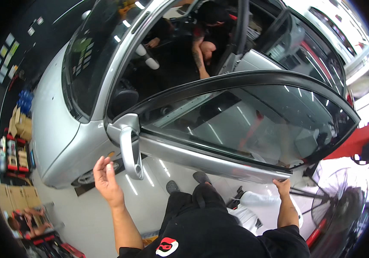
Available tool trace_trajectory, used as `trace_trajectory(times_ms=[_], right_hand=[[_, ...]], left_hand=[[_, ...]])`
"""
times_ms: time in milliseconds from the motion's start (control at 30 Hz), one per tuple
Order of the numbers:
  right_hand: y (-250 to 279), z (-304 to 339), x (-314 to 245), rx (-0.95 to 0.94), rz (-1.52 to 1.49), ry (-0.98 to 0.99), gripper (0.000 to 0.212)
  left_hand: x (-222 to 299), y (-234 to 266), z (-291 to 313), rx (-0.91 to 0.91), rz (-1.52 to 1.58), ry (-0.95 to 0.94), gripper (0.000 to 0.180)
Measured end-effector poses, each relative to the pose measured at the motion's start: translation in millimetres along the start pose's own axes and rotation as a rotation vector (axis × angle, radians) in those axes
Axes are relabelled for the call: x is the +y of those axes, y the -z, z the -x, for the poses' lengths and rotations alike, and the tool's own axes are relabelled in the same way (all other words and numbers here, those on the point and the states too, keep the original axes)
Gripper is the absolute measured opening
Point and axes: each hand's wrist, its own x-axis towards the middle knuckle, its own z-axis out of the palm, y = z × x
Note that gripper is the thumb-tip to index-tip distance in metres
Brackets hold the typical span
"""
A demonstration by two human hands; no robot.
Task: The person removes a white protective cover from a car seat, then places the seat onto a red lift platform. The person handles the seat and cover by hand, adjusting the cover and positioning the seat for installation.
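At the car door (201, 155), the left hand (108, 182) is half open, empty, near the side mirror (128, 150); the right hand (283, 187) apparently grips the rear edge.

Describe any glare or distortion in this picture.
Head view: bright streaks reflect in the door window and on the glossy floor; head view, right: the brightness washes out behind the fan; head view, rim: fisheye curvature, dark corners.
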Motion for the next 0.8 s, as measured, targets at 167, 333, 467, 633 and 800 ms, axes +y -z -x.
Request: trace_trajectory(times_ms=[167,333,467,633,800], right_hand=[[-11,61,-6,0.105,-0.013,0.028,0.060],[-11,97,-1,0.107,0.082,-0.128,0.072],[-15,128,14,0.176,0.001,-0.003,0.087],[-38,160,29,0.333,-0.282,0.023,0.100],[-72,204,40,0.548,-0.385,-0.167,0.115]], left_hand=[[28,-34,-12,-0.339,-0.019,-0.048,0.037],[51,-71,-9,-0.514,-0.047,-0.174,0.039],[78,-111,4,-0.602,-0.118,-0.354,0.045],[122,-175,0,-0.721,-0.288,-0.878,0.053],[150,-238,-26,-0.867,-0.375,-1.091,0.058]])
